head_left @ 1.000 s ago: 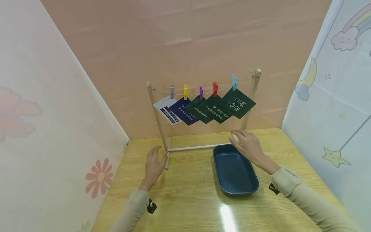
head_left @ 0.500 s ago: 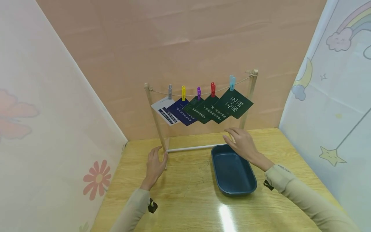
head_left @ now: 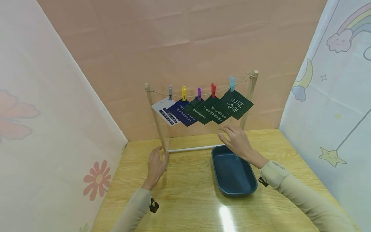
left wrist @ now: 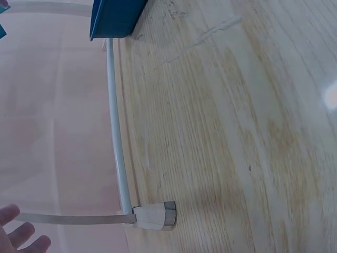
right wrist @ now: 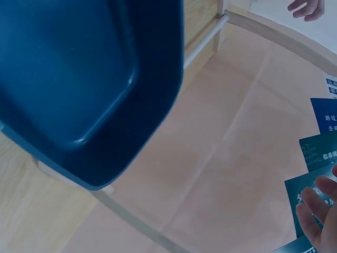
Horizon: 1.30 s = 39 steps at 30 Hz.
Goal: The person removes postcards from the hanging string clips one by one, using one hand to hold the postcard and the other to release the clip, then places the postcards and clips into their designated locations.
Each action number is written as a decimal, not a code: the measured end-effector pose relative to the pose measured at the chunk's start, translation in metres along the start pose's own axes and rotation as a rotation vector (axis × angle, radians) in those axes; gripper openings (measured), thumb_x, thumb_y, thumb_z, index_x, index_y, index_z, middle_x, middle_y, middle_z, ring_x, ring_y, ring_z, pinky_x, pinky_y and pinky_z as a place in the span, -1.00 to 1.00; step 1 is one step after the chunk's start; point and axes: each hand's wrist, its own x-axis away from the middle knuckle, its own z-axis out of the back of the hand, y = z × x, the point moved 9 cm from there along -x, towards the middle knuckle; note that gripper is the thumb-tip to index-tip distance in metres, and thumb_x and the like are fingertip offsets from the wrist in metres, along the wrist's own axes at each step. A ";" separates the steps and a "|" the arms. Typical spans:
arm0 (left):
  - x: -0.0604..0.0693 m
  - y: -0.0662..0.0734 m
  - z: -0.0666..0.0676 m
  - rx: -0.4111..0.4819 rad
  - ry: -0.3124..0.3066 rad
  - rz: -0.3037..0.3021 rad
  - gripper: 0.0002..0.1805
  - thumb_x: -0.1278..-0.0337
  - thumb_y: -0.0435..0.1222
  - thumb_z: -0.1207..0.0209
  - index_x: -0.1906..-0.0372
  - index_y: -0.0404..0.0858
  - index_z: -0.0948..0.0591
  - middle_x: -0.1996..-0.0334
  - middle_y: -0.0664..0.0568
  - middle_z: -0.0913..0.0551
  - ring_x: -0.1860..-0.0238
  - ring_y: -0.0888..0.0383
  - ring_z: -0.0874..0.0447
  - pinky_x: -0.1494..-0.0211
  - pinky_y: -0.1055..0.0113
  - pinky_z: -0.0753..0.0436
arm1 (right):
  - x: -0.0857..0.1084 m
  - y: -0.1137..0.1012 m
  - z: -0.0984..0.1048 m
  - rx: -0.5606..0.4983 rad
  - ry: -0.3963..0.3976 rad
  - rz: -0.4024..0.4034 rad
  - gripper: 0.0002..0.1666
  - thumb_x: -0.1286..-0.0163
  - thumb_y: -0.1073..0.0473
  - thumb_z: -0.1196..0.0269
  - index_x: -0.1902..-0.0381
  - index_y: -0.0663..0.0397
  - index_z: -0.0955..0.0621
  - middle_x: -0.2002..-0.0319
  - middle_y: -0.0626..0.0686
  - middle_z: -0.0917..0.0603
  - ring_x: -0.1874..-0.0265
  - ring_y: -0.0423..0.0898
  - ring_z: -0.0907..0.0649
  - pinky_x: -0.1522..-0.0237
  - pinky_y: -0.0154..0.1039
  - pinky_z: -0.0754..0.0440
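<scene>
Head view — left hand [head_left: 157, 166] beside a pale wooden rack [head_left: 155, 117], right hand [head_left: 237, 141] near a rectangular dark-blue tray [head_left: 234, 175] — both relaxed, gripping nothing.

Your left hand [left wrist: 20, 236] is near a wooden post [left wrist: 79, 219]; a white rod [left wrist: 116, 126] runs from it toward a blue tub [left wrist: 116, 20].

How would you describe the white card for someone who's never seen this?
On the table, find the wooden stand with a string across its top. The white card hangs at the string's left end, under the grey clip. It's the only pale one: the dark blue card beside it and three green cards further right are dark.
</scene>
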 end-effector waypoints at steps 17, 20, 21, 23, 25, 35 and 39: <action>-0.006 0.008 0.002 0.034 0.077 -0.033 -0.53 -0.36 -0.24 -0.18 -0.18 -0.50 -0.45 -0.08 -0.33 -0.53 -0.09 -0.29 -0.50 -0.09 -0.21 -0.55 | -0.027 -0.017 0.000 -0.036 0.033 0.035 -0.74 -0.37 0.12 -0.29 0.10 0.17 -0.70 0.17 0.14 -0.71 0.20 0.10 -0.68 0.13 0.07 -0.64; -0.008 0.011 0.002 0.037 0.083 -0.036 -0.54 -0.37 -0.23 -0.18 -0.18 -0.49 -0.46 -0.07 -0.34 -0.53 -0.08 -0.27 -0.50 -0.08 -0.21 -0.55 | -0.033 -0.021 0.001 -0.032 0.044 0.044 -0.75 -0.34 0.13 -0.31 0.12 0.17 -0.70 0.20 0.12 -0.70 0.23 0.10 -0.67 0.14 0.07 -0.62; -0.009 0.012 0.002 0.040 0.080 -0.032 -0.54 -0.37 -0.23 -0.17 -0.18 -0.48 -0.46 -0.07 -0.35 -0.52 -0.09 -0.27 -0.49 -0.08 -0.21 -0.54 | -0.035 -0.023 0.001 -0.025 0.048 0.048 -0.76 -0.33 0.14 -0.32 0.12 0.16 -0.71 0.21 0.11 -0.71 0.24 0.09 -0.67 0.15 0.06 -0.62; -0.010 0.012 0.001 0.045 0.078 -0.021 -0.53 -0.38 -0.21 -0.16 -0.20 -0.46 -0.46 -0.08 -0.35 -0.52 -0.09 -0.26 -0.48 -0.09 -0.22 -0.53 | -0.038 -0.026 0.001 -0.015 0.054 0.053 -0.78 -0.30 0.15 -0.34 0.14 0.14 -0.71 0.23 0.09 -0.71 0.26 0.08 -0.66 0.17 0.04 -0.62; -0.010 0.013 0.000 0.048 0.073 -0.009 -0.52 -0.39 -0.19 -0.15 -0.21 -0.45 -0.45 -0.09 -0.36 -0.51 -0.10 -0.27 -0.47 -0.09 -0.22 -0.53 | -0.041 -0.028 0.000 -0.006 0.053 0.057 -0.79 -0.30 0.15 -0.35 0.15 0.12 -0.72 0.24 0.07 -0.71 0.27 0.06 -0.65 0.21 0.00 -0.63; -0.014 0.014 -0.002 0.070 0.076 0.001 -0.49 -0.40 -0.17 -0.14 -0.22 -0.48 -0.43 -0.10 -0.32 -0.50 -0.14 -0.27 -0.45 -0.14 -0.17 -0.52 | -0.061 -0.038 0.002 0.015 0.062 0.101 -0.79 -0.28 0.16 -0.37 0.19 0.16 -0.71 0.25 0.09 -0.72 0.28 0.07 -0.65 0.31 -0.04 -0.57; -0.017 0.017 -0.002 0.076 0.093 -0.012 -0.48 -0.39 -0.14 -0.16 -0.21 -0.47 -0.44 -0.08 -0.26 -0.52 -0.13 -0.24 -0.47 -0.14 -0.16 -0.52 | -0.071 -0.043 0.004 0.008 0.070 0.120 -0.78 -0.24 0.21 -0.40 0.18 0.17 -0.70 0.25 0.10 -0.72 0.28 0.07 -0.65 0.30 -0.05 -0.55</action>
